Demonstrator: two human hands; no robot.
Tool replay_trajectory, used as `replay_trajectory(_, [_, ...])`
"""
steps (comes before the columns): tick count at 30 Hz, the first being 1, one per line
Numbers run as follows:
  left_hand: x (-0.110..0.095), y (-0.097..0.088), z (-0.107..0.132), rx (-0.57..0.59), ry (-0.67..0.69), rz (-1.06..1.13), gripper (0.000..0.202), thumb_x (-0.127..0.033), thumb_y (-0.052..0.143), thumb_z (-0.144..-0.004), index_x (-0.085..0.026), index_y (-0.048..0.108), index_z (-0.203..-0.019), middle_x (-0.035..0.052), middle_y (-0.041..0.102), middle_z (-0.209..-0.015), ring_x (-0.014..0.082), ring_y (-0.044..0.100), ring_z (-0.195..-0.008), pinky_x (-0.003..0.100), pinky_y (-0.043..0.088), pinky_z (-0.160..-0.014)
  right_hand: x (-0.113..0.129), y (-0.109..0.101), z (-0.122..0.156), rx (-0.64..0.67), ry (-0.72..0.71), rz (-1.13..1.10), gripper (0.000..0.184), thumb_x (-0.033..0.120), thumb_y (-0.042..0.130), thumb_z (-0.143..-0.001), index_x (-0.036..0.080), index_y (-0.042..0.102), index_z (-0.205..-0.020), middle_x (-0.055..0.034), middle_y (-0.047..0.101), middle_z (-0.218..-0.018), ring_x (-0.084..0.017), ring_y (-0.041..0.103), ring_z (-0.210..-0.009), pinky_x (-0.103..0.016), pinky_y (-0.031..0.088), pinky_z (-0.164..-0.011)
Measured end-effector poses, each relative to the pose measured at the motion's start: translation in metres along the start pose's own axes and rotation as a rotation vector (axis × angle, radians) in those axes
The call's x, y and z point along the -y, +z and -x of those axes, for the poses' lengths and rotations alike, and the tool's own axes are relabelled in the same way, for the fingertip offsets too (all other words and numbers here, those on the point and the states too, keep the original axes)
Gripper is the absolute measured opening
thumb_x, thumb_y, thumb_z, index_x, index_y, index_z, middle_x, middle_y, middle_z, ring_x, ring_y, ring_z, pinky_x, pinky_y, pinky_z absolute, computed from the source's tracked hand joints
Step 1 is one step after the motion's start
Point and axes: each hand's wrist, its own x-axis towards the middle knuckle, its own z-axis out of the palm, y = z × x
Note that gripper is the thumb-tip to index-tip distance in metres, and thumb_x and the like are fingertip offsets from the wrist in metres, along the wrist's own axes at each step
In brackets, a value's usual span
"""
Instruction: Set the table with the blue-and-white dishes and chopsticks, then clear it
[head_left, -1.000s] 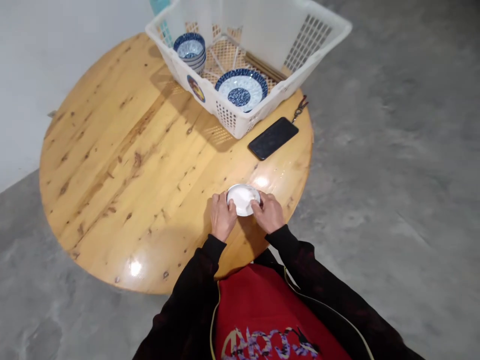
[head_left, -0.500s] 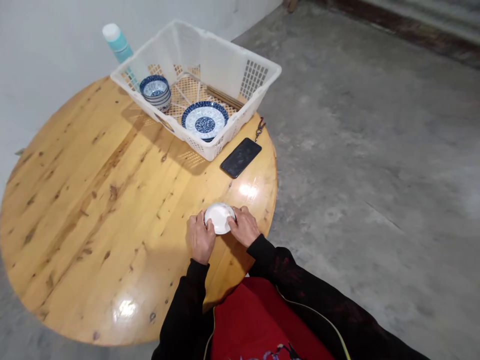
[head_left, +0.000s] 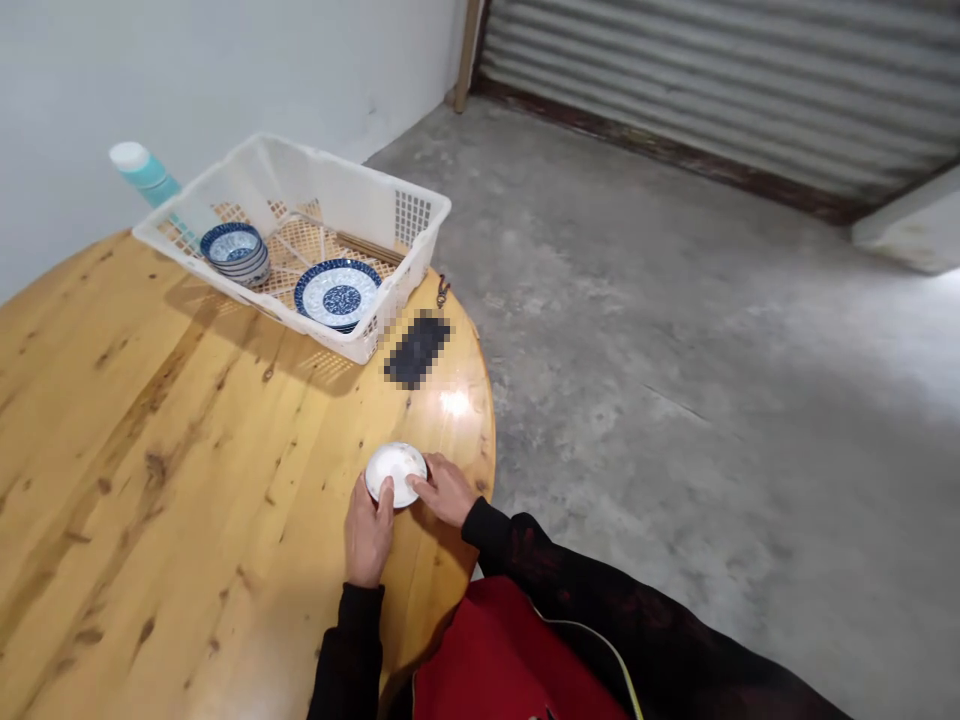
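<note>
A small round white dish (head_left: 395,474) with faint marks near its rim is held over the near right part of the table. My left hand (head_left: 370,525) grips its left side, the thumb lying on top and the fingers mostly hidden beneath. On the right edge my right hand (head_left: 446,488) pinches the dish, its thumb pressing the upper surface. Both hands are closed on it at once.
Farther back on the round wooden table (head_left: 225,440) stands a white plastic basket (head_left: 409,230). It contains stacked blue-and-white bowls (head_left: 232,250), plates (head_left: 339,292) and chopsticks (head_left: 371,247). A phone (head_left: 417,350) lies beside it; a teal bottle (head_left: 146,175) stands behind.
The view has swung up and to the right, so the table sits farther left and a shutter shows. Both hands keep hold of the dish, whose face now shows more fully.
</note>
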Motion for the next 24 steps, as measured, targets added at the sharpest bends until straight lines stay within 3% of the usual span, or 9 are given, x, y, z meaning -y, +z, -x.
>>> replay_trajectory(6, [0.003,0.011,-0.002,-0.017,0.028,0.014,0.045,-0.050,0.041,-0.096,-0.015,0.056,-0.118,0.0169,0.069,-0.111,0.0308,0.068,-0.103,0.044,0.054,-0.088,-0.007,0.008,0.005,-0.079,0.017,-0.064,0.014,0.024,0.056,-0.084,0.014,0.064,-0.091,-0.0080,0.065,-0.087,-0.020,0.058,-0.079,-0.030,0.045,-0.075])
replay_trajectory(12, [-0.023,0.013,0.030,0.053,0.071,0.096,0.034,-0.041,0.041,-0.097,-0.016,0.054,-0.115,0.0150,0.068,-0.111,0.0270,0.066,-0.102,0.040,0.052,-0.089,-0.022,-0.006,0.039,-0.138,-0.005,-0.114,0.027,0.028,0.048,-0.083,0.013,0.063,-0.100,-0.0137,0.069,-0.094,-0.025,0.064,-0.087,-0.036,0.049,-0.080])
replay_trajectory(19, [-0.071,0.037,0.062,0.170,-0.025,0.102,0.029,-0.041,0.033,-0.101,-0.019,0.052,-0.107,0.0127,0.067,-0.108,0.0242,0.064,-0.100,0.035,0.049,-0.088,-0.065,-0.042,0.072,-0.195,-0.042,-0.198,0.038,0.046,0.047,-0.085,0.018,0.065,-0.104,-0.0099,0.075,-0.090,-0.026,0.070,-0.082,-0.036,0.055,-0.076])
replay_trajectory(24, [-0.123,0.073,0.071,0.268,-0.069,-0.019,0.030,-0.038,0.029,-0.102,-0.020,0.052,-0.101,0.0115,0.068,-0.102,0.0242,0.064,-0.095,0.036,0.047,-0.087,-0.111,-0.094,0.085,-0.160,-0.045,-0.242,0.047,0.055,0.050,-0.082,0.018,0.068,-0.103,-0.0129,0.077,-0.096,-0.029,0.074,-0.088,-0.039,0.058,-0.081])
